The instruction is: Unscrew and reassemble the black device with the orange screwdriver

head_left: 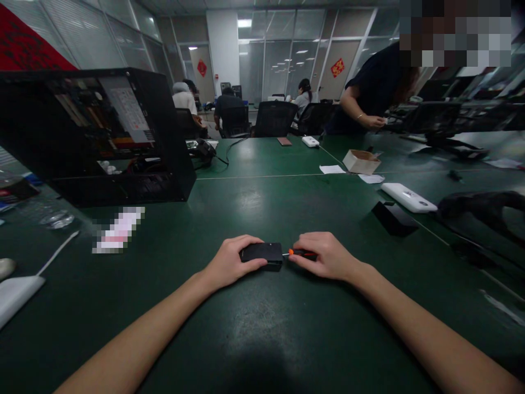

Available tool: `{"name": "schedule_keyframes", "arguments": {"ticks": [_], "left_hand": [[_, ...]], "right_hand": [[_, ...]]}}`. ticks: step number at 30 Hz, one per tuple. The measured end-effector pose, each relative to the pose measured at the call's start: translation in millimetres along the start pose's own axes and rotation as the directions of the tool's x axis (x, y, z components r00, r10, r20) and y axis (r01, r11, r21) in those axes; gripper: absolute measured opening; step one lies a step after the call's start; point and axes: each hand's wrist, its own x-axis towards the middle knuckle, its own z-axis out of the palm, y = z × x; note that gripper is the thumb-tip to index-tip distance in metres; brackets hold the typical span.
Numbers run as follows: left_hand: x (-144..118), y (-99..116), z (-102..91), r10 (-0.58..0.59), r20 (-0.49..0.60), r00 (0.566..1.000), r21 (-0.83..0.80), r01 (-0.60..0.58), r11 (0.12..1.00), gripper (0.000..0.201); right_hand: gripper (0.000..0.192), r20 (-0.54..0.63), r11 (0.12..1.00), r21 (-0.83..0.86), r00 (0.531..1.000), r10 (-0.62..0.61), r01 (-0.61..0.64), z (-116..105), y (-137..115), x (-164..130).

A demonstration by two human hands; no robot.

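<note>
My left hand [232, 260] grips the left end of a small black rectangular box [264, 253] on the green table, thumb along its near side and fingers over its far side. In my right hand [324, 254] is a screwdriver [301, 253] with a black and orange handle. Its thin metal shaft points left at the right end of the box. Whether the tip touches the box or sits in a screw, I cannot tell.
An opened black computer case [180, 142] stands at the back left. On the right lie a black open box [394, 218], a white power strip-like device [408, 198] and a small cardboard box [361, 162]. A person [369, 93] leans over the table at the back right.
</note>
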Motion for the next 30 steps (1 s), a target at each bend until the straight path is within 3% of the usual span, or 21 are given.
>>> {"name": "schedule_keyframes", "arguments": {"ticks": [6, 9, 16, 22, 26, 30], "left_hand": [[-1.4, -2.0, 10.0, -0.028, -0.151, 0.988, 0.081, 0.04, 0.996, 0.039], [-1.2, -3.6, 12.3, -0.035, -0.173, 0.984, 0.101, 0.053, 0.993, 0.039], [0.2, -2.2, 8.2, -0.05, -0.164, 0.985, 0.091, 0.065, 0.994, 0.031], [1.8, 1.7, 5.6, -0.081, -0.207, 0.975, 0.038, 0.091, 0.995, 0.031], [6.8, -2.5, -4.5, -0.15, -0.333, 0.931, -0.077, 0.132, 0.988, 0.03], [11.5, -16.3, -20.1, -0.324, -0.407, 0.854, -0.194, 0.266, 0.944, 0.054]], "right_hand": [[0.037, 0.004, 0.985, -0.163, 0.999, 0.049, -0.047, 3.7, -19.9, 1.7], [0.041, 0.004, 0.971, -0.225, 0.996, 0.086, -0.083, 13.1, -29.0, 4.2], [0.037, 0.034, 0.987, -0.024, 0.986, 0.162, -0.162, 31.3, -26.1, 8.0], [0.036, 0.062, 0.989, 0.033, 0.988, 0.141, -0.144, 22.0, -13.6, 5.9], [0.035, 0.01, 0.993, 0.016, 0.993, 0.117, -0.118, 6.2, 1.1, -0.4], [0.033, -0.072, 0.952, -0.025, 0.95, 0.304, -0.306, 0.5, 11.3, -2.4]]}}
